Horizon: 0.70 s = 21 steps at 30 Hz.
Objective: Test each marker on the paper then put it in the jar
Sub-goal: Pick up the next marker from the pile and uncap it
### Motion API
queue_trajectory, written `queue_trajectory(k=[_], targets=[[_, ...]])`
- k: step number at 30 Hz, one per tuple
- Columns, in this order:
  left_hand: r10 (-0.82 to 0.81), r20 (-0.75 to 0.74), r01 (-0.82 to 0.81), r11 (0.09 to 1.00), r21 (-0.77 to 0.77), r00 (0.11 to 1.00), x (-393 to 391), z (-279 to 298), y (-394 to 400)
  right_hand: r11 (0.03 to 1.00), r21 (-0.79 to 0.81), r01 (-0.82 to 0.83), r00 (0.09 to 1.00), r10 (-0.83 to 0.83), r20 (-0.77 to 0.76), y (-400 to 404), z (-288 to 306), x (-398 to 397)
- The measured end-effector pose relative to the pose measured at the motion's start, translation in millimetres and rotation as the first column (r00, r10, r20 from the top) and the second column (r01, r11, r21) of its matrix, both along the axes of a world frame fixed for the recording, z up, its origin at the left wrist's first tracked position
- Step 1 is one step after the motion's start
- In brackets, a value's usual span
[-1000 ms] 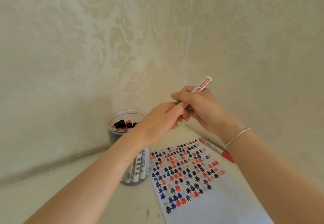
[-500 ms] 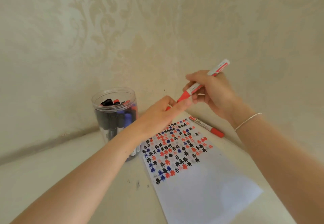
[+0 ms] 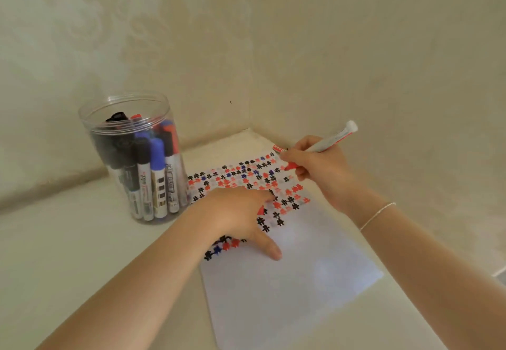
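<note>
Right hand (image 3: 317,169) pinches red marker (image 3: 332,138), tip near paper (image 3: 287,281).
Left hand (image 3: 241,215) lies flat, fingers straight, pinning the sheet, cap apparently beneath. Keep it pressed; stroke lightly on blank space. Jar (image 3: 131,158) sits left.

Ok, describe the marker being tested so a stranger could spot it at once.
Start at the paper covered in hash marks, right of the clear jar. At its far edge the right hand holds a white marker, red tip down. It is the only marker outside the jar held in a hand.
</note>
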<state>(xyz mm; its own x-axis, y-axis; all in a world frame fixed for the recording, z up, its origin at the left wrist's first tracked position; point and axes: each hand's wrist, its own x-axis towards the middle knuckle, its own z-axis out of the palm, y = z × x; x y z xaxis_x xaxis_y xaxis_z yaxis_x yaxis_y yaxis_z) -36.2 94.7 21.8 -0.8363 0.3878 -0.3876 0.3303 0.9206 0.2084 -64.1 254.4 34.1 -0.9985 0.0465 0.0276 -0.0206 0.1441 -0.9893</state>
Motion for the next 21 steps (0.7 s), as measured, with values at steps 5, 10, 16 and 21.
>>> queue_trajectory(k=[5, 10, 16, 21], targets=[[0.003, 0.145, -0.009, 0.999, 0.038, 0.989, -5, 4, -16, 0.998, -0.05, -0.029, 0.995, 0.034, 0.098, -14, -29, 18], [0.011, 0.149, -0.031, 0.991, 0.134, 0.989, -5, -5, -28, 1.0, 0.019, 0.014, 0.997, -0.016, 0.07, -18, -46, 35], [0.007, 0.033, -0.013, 0.983, 0.184, 0.999, 1, -14, -24, 0.974, 0.167, 0.154, 0.987, -0.158, 0.011, -20, -55, 35], [-0.023, 0.018, 0.019, 0.979, 0.202, 1.0, -1, -18, -25, 0.971, 0.172, 0.167, 0.985, -0.171, 0.007, -21, -54, 37]])
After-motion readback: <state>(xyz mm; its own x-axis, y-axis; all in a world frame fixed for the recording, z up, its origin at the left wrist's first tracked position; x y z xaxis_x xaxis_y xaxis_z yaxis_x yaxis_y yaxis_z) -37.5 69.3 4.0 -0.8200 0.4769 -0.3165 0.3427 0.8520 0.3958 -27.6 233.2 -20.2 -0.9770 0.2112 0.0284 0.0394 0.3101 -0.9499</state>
